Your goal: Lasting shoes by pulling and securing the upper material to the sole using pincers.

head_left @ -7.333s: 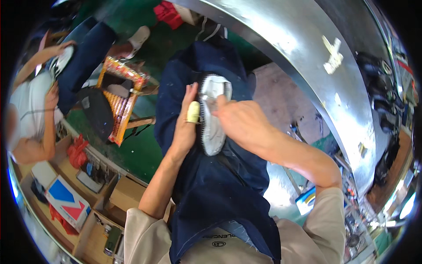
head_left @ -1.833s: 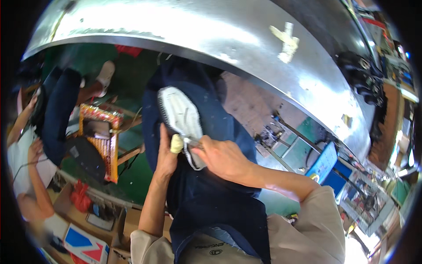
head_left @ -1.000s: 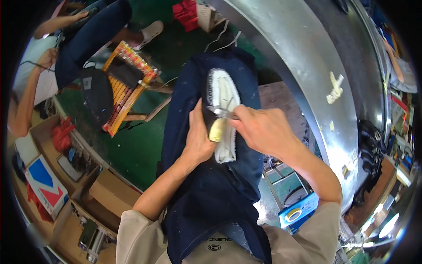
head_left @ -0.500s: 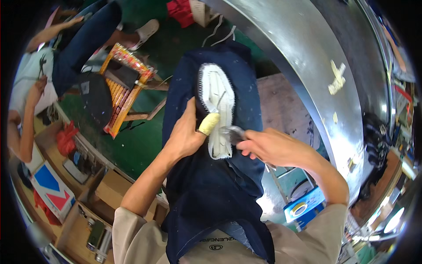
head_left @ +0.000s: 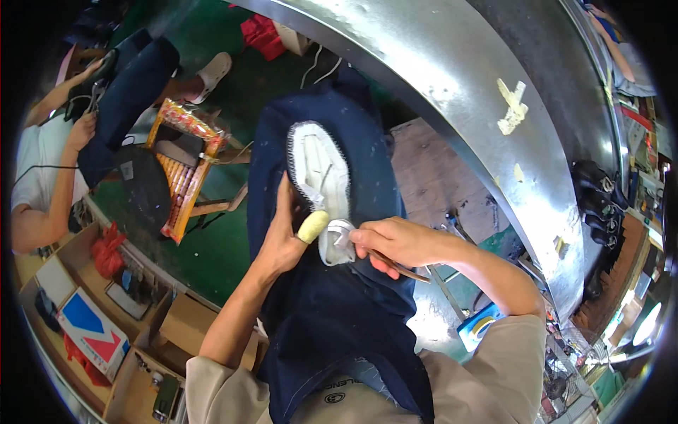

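An upturned shoe (head_left: 321, 166) lies lengthwise on the dark blue cloth over my lap. Its white underside faces up, ringed by a dark upper edge with close stitch-like marks. My left hand (head_left: 284, 237) grips the shoe's left side, fingers partly hidden beneath it. A yellow cover (head_left: 313, 227) wraps the thumb, which presses near the heel. In my right hand (head_left: 395, 244) is a hand tool with a curved metal head (head_left: 340, 227) and a slim brown handle (head_left: 406, 270). The head rests at or just over the heel end; contact is unclear.
A curved metal table (head_left: 452, 78) runs along the right, with black shoes (head_left: 597, 205) beyond it. To the left stand a low wooden chair (head_left: 185, 177) and open boxes (head_left: 191, 318). Another person (head_left: 60, 155) sits at the far left, holding a tool.
The tool head has moved back toward the heel end, and its handle now shows below my right hand. The shoe and both hands appear shifted slightly left in view.
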The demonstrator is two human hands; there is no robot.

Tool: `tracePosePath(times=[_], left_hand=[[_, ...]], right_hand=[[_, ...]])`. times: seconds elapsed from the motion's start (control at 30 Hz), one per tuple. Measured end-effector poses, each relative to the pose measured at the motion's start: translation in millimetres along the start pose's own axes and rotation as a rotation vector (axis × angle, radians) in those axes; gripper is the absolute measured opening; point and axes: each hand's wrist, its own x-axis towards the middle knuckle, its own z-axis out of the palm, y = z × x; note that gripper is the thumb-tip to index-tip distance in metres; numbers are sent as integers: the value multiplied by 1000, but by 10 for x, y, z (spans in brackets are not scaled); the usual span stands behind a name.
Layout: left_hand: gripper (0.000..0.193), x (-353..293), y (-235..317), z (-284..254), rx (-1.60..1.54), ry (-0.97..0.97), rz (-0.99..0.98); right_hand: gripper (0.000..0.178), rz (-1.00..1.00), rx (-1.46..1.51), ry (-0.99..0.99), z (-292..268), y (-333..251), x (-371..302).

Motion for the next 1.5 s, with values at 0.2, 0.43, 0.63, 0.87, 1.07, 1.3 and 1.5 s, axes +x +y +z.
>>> tracePosePath(times=[0.2, 0.43, 0.63, 0.87, 1.07, 1.3, 1.5], left_hand=[[93, 8, 68, 87, 124, 158, 21], [97, -135, -40, 227, 71, 100, 149], [95, -148, -141, 294, 270, 101, 211], [113, -32, -194, 206, 274, -25, 245], [132, -58, -193, 141, 330, -67, 223], [154, -38, -221, 139, 432, -48, 213], [155, -39, -199, 198, 468, -30, 254]], right_hand=[[39, -520, -1007, 484, 292, 69, -85], [48, -49, -66, 35, 150, 157, -72], [41, -160, -311, 165, 144, 130, -338], [21, -768, -818, 831, 247, 161, -67], [17, -582, -1084, 679, 301, 26, -89], [22, -686, -1157, 573, 239, 189, 88], [23, -849, -960, 780, 302, 164, -32]])
